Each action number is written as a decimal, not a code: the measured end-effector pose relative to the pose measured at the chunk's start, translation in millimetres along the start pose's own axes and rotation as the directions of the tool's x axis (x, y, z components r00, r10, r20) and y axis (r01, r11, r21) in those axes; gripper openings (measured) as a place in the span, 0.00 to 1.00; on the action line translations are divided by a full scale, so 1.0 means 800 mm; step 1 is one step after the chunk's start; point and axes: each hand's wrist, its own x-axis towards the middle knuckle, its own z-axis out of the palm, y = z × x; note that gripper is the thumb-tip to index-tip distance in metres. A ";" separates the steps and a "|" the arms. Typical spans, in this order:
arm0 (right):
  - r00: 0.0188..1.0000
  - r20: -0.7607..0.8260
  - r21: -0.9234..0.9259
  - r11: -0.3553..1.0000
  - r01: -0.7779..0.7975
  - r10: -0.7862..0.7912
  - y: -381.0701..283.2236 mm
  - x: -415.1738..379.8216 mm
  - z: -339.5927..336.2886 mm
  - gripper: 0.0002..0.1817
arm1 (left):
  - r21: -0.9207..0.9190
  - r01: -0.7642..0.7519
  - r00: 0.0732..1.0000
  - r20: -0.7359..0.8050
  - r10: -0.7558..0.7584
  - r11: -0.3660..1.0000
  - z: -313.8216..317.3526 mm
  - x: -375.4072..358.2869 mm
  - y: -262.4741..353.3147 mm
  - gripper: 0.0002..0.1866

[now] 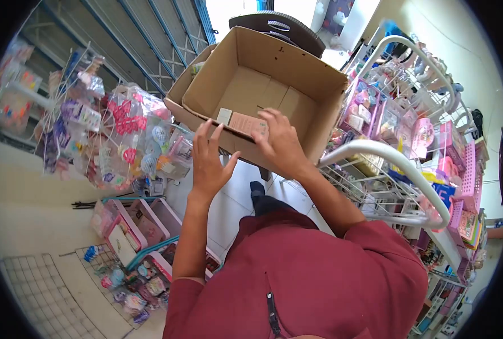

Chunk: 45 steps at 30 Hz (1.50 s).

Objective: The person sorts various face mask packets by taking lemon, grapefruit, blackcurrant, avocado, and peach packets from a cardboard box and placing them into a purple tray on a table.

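The cardboard box [262, 79] stands open at the top, its inside mostly bare, so a hand can pass in from above; only small packets [245, 121] lie along its near wall. The left hand [210, 161] is spread just outside that wall, the right hand [279, 141] over its rim. A wire display rack [387, 169] crowds the right side, hanging packaged goods [132, 135] the left. The floor [234, 203] between them is open.

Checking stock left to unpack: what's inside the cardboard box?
The cardboard box looks nearly empty: a small white packet and a brown packet lie by the near wall. The right hand covers part of the brown one.
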 end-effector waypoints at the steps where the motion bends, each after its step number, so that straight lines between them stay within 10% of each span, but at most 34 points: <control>1: 0.999 -0.050 0.111 0.994 0.007 -0.001 0.006 0.027 0.004 0.28 | 0.094 -0.071 0.997 0.016 0.070 0.993 -0.001 0.016 -0.006 0.37; 5: 0.974 -0.205 0.411 0.912 -0.005 0.098 0.022 0.162 0.052 0.23 | 0.230 -0.141 0.979 0.178 0.101 0.963 0.012 0.045 -0.051 0.40; 9: 0.981 -0.083 0.174 0.971 -0.162 0.178 0.039 0.236 0.091 0.22 | 0.121 -0.153 0.975 0.180 0.130 0.981 0.027 0.023 -0.084 0.38; 12: 0.703 0.658 -0.264 0.957 -0.119 0.269 0.063 0.250 0.134 0.23 | 0.029 -0.149 0.976 0.166 0.142 0.988 0.027 0.025 -0.088 0.36; 15: 0.404 0.905 -0.202 0.971 0.129 0.135 0.098 0.209 0.199 0.32 | -0.026 -0.170 0.969 0.176 0.172 0.985 0.028 0.028 -0.098 0.36; 18: 0.324 0.939 -0.195 0.956 0.221 0.117 0.098 0.186 0.202 0.33 | -0.061 -0.209 0.954 0.207 0.217 0.976 0.023 0.035 -0.106 0.35; 27: 0.582 0.812 -0.044 0.999 -0.017 0.045 0.120 0.194 0.186 0.13 | -0.127 -0.264 0.911 0.294 0.291 0.956 0.005 0.047 -0.119 0.34; 40: 0.798 0.521 -0.237 0.950 -0.205 0.302 0.101 0.210 0.088 0.10 | -0.211 -0.261 0.880 0.350 0.322 0.942 -0.015 0.072 -0.117 0.31; 45: 0.833 0.552 0.100 0.995 -0.015 -0.043 -0.016 0.250 -0.014 0.15 | -0.289 -0.287 0.952 0.020 0.305 0.913 -0.026 0.107 -0.111 0.35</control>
